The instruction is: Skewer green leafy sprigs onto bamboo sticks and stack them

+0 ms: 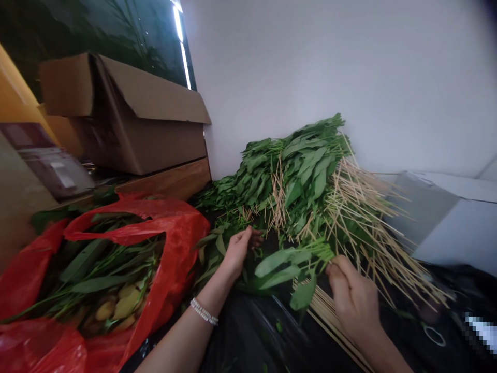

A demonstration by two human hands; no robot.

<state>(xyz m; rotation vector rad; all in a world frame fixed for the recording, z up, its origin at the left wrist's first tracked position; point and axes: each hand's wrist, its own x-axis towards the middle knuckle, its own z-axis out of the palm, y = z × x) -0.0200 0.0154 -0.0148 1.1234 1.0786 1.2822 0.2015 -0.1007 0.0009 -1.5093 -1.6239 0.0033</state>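
My right hand (pixel 353 295) is closed in a pinch at the stem end of a small bunch of green leaves (pixel 283 267). The leaves point left from it, and their stems lie side by side, seemingly on a stick that the fingers mostly hide. Near the loose greens, my left hand (pixel 237 251) has its fingers curled together; whatever they pinch is hidden. Behind both hands rises a big pile of skewered leaves (pixel 306 160), its thin wooden sticks (pixel 373 223) fanning out to the right. Bare bamboo skewers (pixel 330 321) lie beneath my right hand.
A red plastic bag (pixel 182 228) on the left stands open, holding leafy stems (pixel 101 269) and roundish pale pieces. Black plastic sheeting (pixel 248 331) covers the work surface. An open cardboard box (pixel 155 140) is at back left, a white box (pixel 458 223) at right, against a pale wall (pixel 330 62).
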